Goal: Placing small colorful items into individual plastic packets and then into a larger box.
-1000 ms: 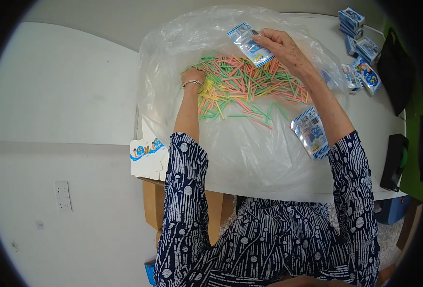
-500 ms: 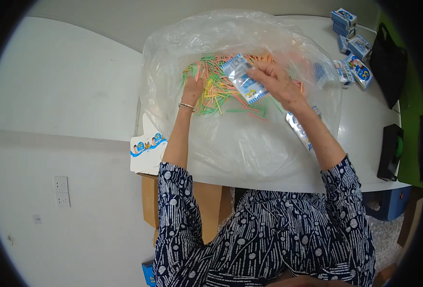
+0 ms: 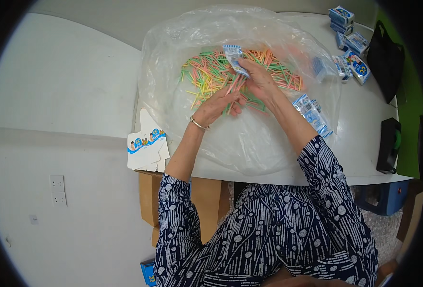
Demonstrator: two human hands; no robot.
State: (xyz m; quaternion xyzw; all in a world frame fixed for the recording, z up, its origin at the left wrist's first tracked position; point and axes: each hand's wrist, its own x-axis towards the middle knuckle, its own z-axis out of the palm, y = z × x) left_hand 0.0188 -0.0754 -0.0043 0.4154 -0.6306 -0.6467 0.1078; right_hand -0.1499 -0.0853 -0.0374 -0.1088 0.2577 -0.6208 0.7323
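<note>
My left hand (image 3: 216,106) is closed round a bunch of thin pastel sticks (image 3: 236,85), mostly pink with some green. Its fingers curl under the bunch. Just above it, my right hand (image 3: 260,82) grips a small blue-and-white plastic packet (image 3: 233,55). The packet's lower end meets the upper ends of the bunch; whether the sticks are inside it I cannot tell. Behind both hands, a loose pile of pink, green, yellow and orange sticks (image 3: 206,76) lies on a large clear plastic bag (image 3: 249,143). More flat packets (image 3: 312,114) lie beside my right forearm.
Blue-and-white boxes (image 3: 356,44) stand at the far right of the white table (image 3: 359,138), by a black bag (image 3: 386,62). A black tape dispenser (image 3: 389,146) sits near the right edge. Flattened white cartons (image 3: 147,148) lie at the left corner, above a brown cardboard box (image 3: 206,203).
My left hand has come right and nearer, out of the pile with a bunch of sticks. My right hand has brought the packet left, turned it more upright and met the bunch.
</note>
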